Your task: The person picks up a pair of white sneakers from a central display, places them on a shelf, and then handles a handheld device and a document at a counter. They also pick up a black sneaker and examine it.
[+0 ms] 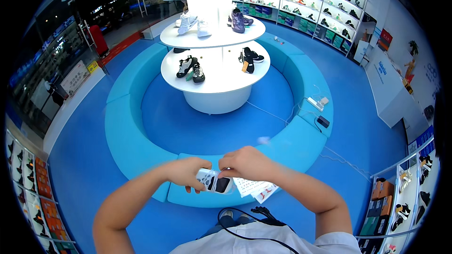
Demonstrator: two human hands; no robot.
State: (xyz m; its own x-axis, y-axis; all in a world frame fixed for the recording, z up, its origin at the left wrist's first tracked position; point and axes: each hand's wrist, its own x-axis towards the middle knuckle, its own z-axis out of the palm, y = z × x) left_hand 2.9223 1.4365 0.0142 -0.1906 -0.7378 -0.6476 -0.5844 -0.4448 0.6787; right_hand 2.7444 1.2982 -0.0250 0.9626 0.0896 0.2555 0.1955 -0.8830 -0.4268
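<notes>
My left hand (187, 173) grips one end of a white remote control (221, 184) with grey buttons and a dark display. Thin white cord (214, 180) seems to be wound around its middle. Over the other end, my right hand (243, 162) pinches the cord between thumb and fingers; its exact hold is partly hidden. Beneath my right forearm, printed sheets (252, 187) with writing and pictures lie on the turquoise ring bench (201, 200).
A tiered white display stand (217, 101) with shoes rises inside the bench. On the bench's right are a power strip (315, 104) and a black adapter (323, 121). Cables (348, 164) cross the floor. Shoe shelves (402, 197) stand at right, a white counter (386, 88) beyond.
</notes>
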